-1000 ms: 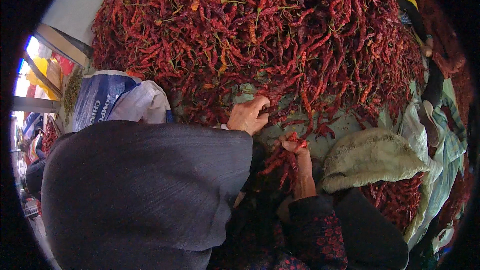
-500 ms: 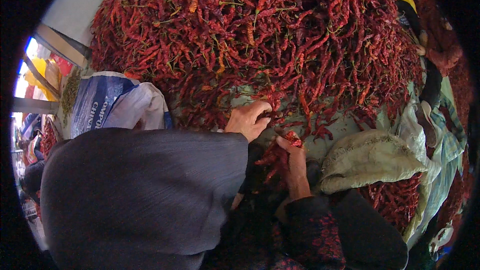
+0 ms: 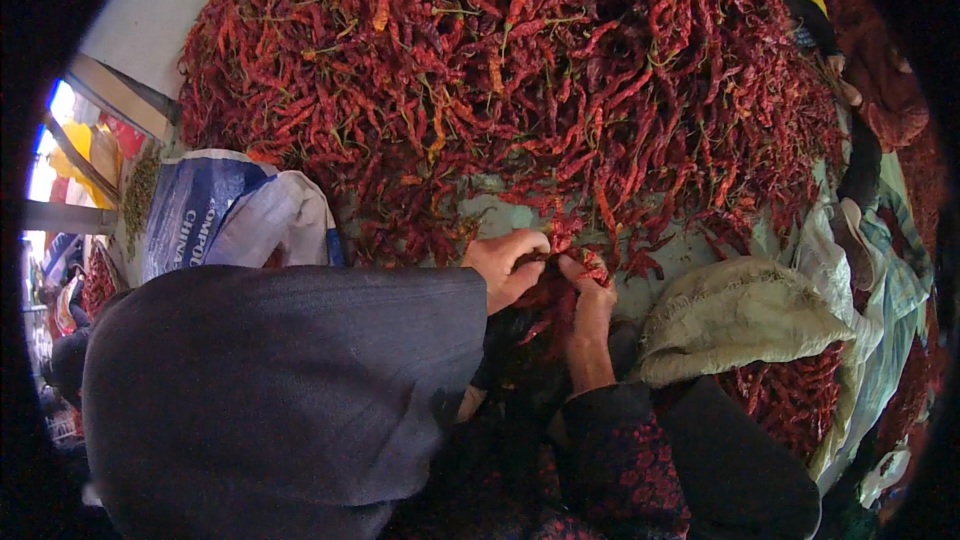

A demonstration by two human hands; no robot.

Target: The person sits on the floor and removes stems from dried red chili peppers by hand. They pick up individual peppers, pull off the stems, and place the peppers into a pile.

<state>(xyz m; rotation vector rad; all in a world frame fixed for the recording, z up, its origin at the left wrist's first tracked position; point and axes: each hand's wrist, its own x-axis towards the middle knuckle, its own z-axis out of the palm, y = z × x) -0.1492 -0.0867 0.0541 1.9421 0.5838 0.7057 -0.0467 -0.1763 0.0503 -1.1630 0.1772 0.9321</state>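
Several dried chillies [image 3: 556,317] sit clamped in the right hand [image 3: 589,292], the left hand [image 3: 505,266] at ten o'clock, its grip unclear; probably light, brittle, best pinched mid-length

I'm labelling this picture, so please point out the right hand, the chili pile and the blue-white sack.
Right hand [image 3: 591,306], head view: middle of the hand.
Chili pile [image 3: 515,80], head view: middle of the heap's slope.
Blue-white sack [image 3: 270,217], head view: its white part.

The right hand [image 3: 590,312] holds dried red chillies [image 3: 550,312] beside the left hand [image 3: 503,268], near a heap [image 3: 510,70].
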